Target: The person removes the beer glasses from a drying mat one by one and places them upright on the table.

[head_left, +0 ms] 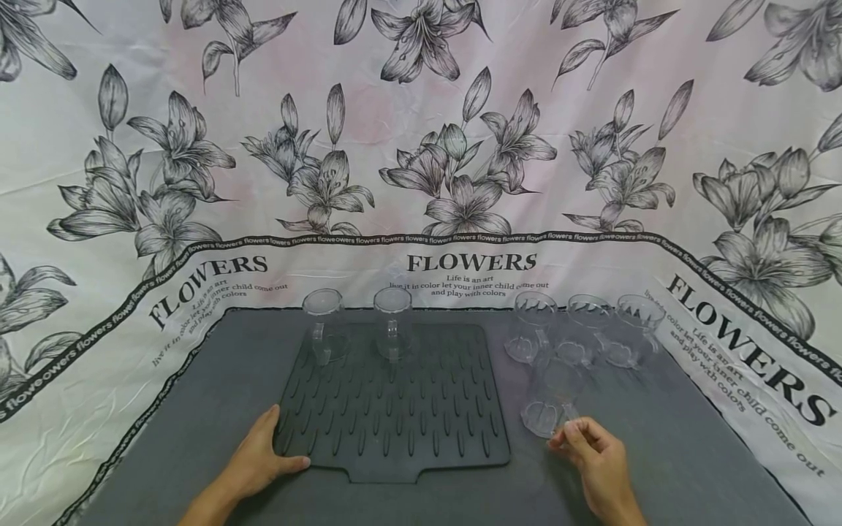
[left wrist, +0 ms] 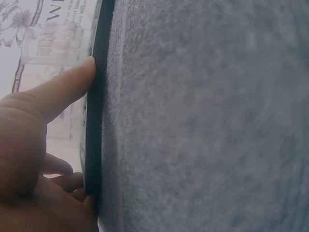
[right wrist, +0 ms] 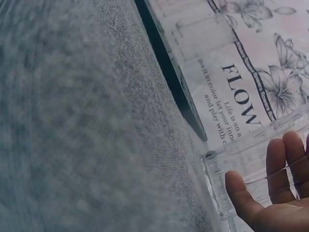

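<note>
My left hand (head_left: 253,456) rests at the near-left corner of a black ridged drying mat (head_left: 395,416), its thumb along the front edge and fingers along the left side. In the left wrist view the thumb (left wrist: 67,87) touches the mat's edge (left wrist: 99,111). My right hand (head_left: 595,460) pinches the handle of a clear mug (head_left: 546,409), which stands on the table right of the mat. The right wrist view shows my thumb (right wrist: 239,191) and fingers at that mug (right wrist: 217,169). Two more clear mugs, one left (head_left: 322,321) and one right (head_left: 392,321), stand on the mat's far part.
Behind the held mug, three clear mugs (head_left: 534,321) (head_left: 585,329) (head_left: 634,329) stand in a row at the back right. The grey cloth-covered table (head_left: 677,453) meets a white flower-print curtain (head_left: 460,256) at the back and sides.
</note>
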{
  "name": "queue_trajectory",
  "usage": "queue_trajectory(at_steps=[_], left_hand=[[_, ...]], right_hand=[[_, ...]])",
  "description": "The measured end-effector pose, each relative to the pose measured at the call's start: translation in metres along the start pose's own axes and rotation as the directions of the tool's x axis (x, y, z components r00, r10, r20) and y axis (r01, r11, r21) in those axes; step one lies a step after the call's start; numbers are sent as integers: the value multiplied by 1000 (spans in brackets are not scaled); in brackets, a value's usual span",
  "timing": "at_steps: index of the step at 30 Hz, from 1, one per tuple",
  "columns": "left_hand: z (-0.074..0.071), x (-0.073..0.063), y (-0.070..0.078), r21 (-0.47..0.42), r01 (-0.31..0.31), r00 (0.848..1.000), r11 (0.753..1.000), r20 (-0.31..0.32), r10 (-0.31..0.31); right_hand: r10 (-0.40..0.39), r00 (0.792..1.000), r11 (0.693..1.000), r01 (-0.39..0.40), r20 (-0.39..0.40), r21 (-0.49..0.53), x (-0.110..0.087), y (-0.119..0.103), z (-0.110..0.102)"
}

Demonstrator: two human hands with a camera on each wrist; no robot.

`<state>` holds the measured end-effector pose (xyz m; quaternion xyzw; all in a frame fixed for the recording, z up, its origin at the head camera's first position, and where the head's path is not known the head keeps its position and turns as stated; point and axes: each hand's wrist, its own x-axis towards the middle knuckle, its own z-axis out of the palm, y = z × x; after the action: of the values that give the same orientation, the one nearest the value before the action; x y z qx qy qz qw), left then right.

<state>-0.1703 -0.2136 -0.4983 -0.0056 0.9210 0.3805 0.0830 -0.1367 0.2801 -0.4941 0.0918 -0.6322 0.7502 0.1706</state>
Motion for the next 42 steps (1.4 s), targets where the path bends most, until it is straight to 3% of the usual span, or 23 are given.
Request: queue_trajectory(at_steps=[18, 21, 24, 26, 28, 31, 33, 36, 38, 40, 42], left_hand=[[-2, -2, -2, 1, -6, 1000, 1000, -12, 6], [-2, -1, -3, 0, 4, 1000, 1000, -10, -4], [-1, 0, -4, 1, 7, 1000, 1000, -5, -7], [-1, 0, -4, -5, 3, 1000, 1000, -2, -3], [0, 1, -3, -12, -3, 1000, 1000, -2, 3], [0, 1, -3, -18, -9, 1000, 1000, -2, 9], [0, 1, -3, -17, -10, 1000, 1000, 0, 10], [-1, 1, -3, -14, -16, 1000, 1000, 1, 16], [-1, 1, -2, -10, -23, 1000, 1000, -3, 23], [-1, 1, -3, -6, -28, 1000, 1000, -5, 28], [-1, 0, -3, -8, -30, 1000, 1000, -4, 30]], right_hand=[[-21, 1000, 1000, 21, -8, 23, 3, 1, 2], [8, 1000, 1000, -8, -26, 6, 3, -1, 3], [69, 993, 995, -76, -97, -67, 3, -6, 3], [104, 977, 977, -135, -183, -164, 4, -12, 4], [100, 951, 938, -188, -293, -291, 5, -18, 5], [51, 895, 871, -257, -444, -418, 7, -32, 7], [-10, 863, 846, -262, -505, -465, 7, -43, 8], [-102, 832, 865, -196, -545, -462, 4, -62, 15], [-148, 822, 902, -116, -551, -416, 1, -75, 22], [-163, 829, 946, -22, -536, -322, -2, -89, 31], [-145, 857, 978, 48, -495, -202, -5, -101, 42]])
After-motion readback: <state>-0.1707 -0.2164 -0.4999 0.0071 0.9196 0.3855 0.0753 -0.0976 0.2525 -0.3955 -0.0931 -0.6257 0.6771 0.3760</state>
